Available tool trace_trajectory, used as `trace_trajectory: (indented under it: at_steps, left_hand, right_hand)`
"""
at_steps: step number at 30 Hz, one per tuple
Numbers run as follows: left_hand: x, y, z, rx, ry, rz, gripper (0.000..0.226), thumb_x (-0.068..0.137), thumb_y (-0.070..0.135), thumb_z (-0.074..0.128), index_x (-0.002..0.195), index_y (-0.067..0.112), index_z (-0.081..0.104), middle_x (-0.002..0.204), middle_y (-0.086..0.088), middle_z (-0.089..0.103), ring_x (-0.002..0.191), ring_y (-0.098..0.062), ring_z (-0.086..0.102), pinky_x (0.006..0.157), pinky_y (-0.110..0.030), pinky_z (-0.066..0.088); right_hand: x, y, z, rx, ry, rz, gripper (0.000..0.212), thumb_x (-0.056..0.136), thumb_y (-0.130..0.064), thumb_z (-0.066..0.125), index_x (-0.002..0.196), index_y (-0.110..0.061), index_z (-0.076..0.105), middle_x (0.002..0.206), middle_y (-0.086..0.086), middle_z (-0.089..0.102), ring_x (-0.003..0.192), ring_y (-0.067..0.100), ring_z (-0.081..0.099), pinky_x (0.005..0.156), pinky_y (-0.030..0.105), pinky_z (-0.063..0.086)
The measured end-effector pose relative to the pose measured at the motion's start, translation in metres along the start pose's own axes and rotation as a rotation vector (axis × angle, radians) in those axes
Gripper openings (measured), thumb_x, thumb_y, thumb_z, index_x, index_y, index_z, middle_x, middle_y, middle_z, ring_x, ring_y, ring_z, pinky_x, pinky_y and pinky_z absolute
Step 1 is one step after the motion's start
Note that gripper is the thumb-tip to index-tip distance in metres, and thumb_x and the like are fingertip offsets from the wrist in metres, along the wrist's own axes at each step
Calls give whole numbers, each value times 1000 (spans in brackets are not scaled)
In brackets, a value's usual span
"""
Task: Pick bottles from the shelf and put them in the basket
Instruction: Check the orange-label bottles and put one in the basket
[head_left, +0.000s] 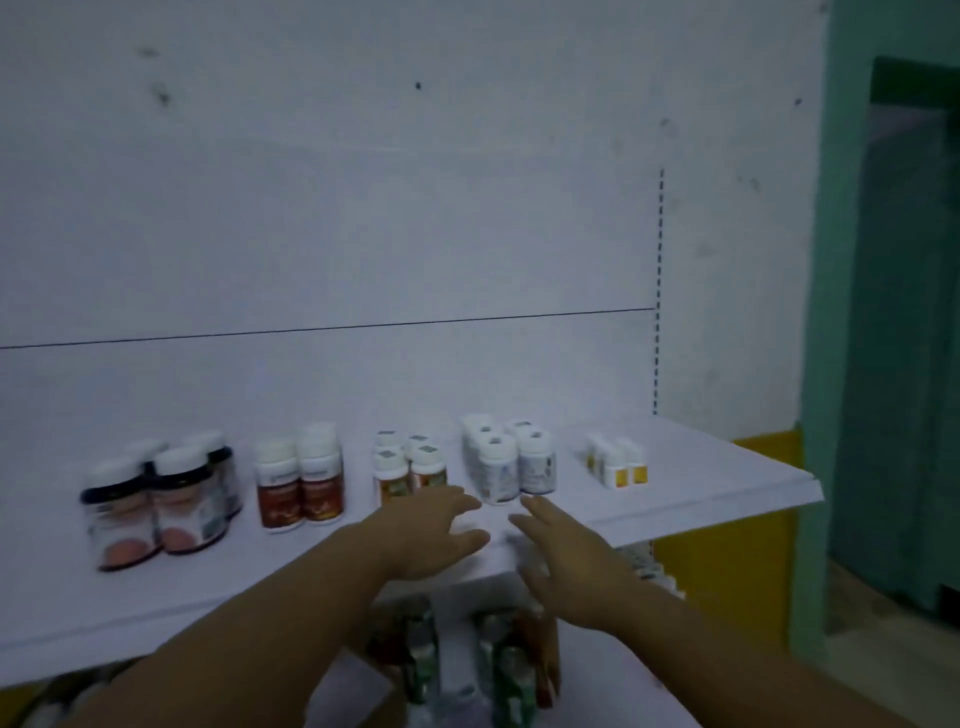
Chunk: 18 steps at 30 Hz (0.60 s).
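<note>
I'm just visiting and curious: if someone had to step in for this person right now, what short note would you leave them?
Left hand: open, empty, reaching over the shelf edge toward the white bottles.
Right hand: open, empty, reaching beside it for the same group.
Bottles: five groups stand on the shelf: dark bottles far left, red-labelled bottles, orange-labelled bottles, the white ones, and small yellow-labelled bottles far right.
Done: cannot tell; no basket is clearly visible.
Left: grasp the white bottles, carry them to the basket, then the rest.
</note>
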<state>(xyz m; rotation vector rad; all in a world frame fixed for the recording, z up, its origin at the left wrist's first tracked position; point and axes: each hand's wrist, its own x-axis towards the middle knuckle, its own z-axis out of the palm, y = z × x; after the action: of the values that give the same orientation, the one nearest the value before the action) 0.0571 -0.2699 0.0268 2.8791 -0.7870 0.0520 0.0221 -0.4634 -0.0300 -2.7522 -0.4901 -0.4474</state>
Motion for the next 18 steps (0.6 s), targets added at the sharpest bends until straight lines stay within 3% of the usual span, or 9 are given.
trace_trajectory:
  at_steps: [6, 11, 18]
  left_hand:
    - [-16, -66, -16, -80, 30, -29, 50, 89, 55, 42, 135, 36, 41, 144, 8, 43, 126, -11, 44, 106, -28, 35]
    - [-18, -108, -13, -126, -11, -39, 52, 86, 60, 43, 133, 37, 42, 144, 14, 42, 127, -7, 41, 109, -31, 33]
    - [-19, -130, -17, -176, 39, -2, 50, 87, 55, 46, 134, 36, 42, 142, 15, 44, 126, -4, 41, 107, -26, 33]
  right_hand:
    - [123, -45, -21, 120, 197, 36, 35, 93, -26, 51, 127, -18, 55, 139, -1, 51, 128, 16, 44, 107, 24, 29]
    - [218, -76, -14, 19, -50, 36, 40, 92, -29, 53, 130, -17, 54, 133, 3, 57, 119, 19, 53, 99, 29, 41]
    - [298, -88, 28, -175, -335, 28, 51, 90, -25, 56, 138, -15, 44, 147, 7, 41, 133, 24, 40, 108, 34, 32]
